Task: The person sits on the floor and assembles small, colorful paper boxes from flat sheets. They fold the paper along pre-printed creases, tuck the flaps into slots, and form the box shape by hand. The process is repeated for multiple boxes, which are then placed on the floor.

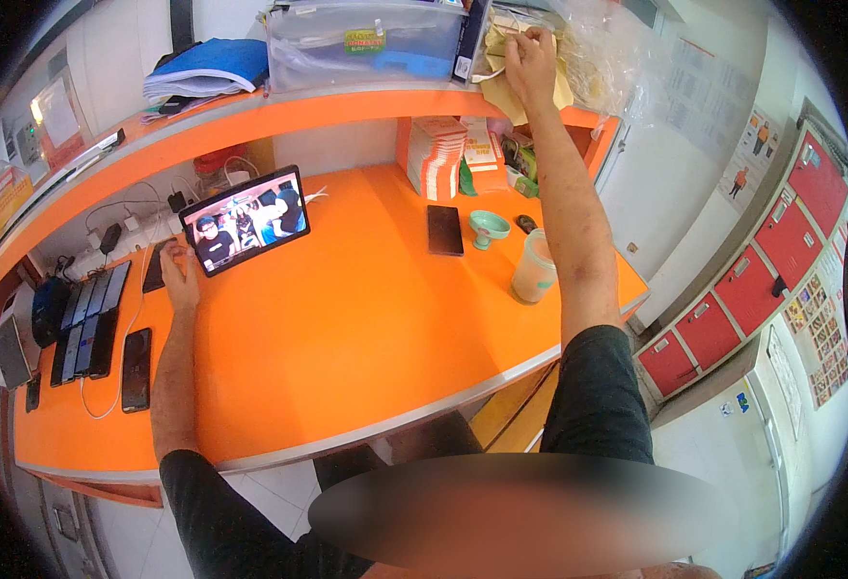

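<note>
Lying phone: a long black handset (136,370) sits at the near left of the orange desk (347,338), its length running near to far, apart from both hands.
Clear cup: this plastic tumbler (532,273) stands at the right of the desk, brownish toward its base.
Left hand: on the left, the left hand (183,275) has its fingers loosely bent and close together beside a dark flat device (156,272); I cannot tell whether they grip it or only touch it.
Tablet: just right of those fingers, the lit tablet (246,222) leans upright, showing a picture of people.
Green bowl: farther over on the right, a small footed bowl (489,227) stands near a dark flat rectangle (445,232).
Right hand: at the far right, above the raised shelf (337,111), the right hand (530,66) has its fingers curled down in a narrow bunch; I cannot tell whether anything is pinched.
Tan paper: the tan paper (507,98) lies directly under and around the right fingers, far nearer to them than to the left hand; its long axis is unclear.
Paper's look: dull yellow-brown, creased and angular, one part hanging over the shelf's front edge.
Plastic bag: clear and crumpled, the bag (617,63) sits just right of the paper.
</note>
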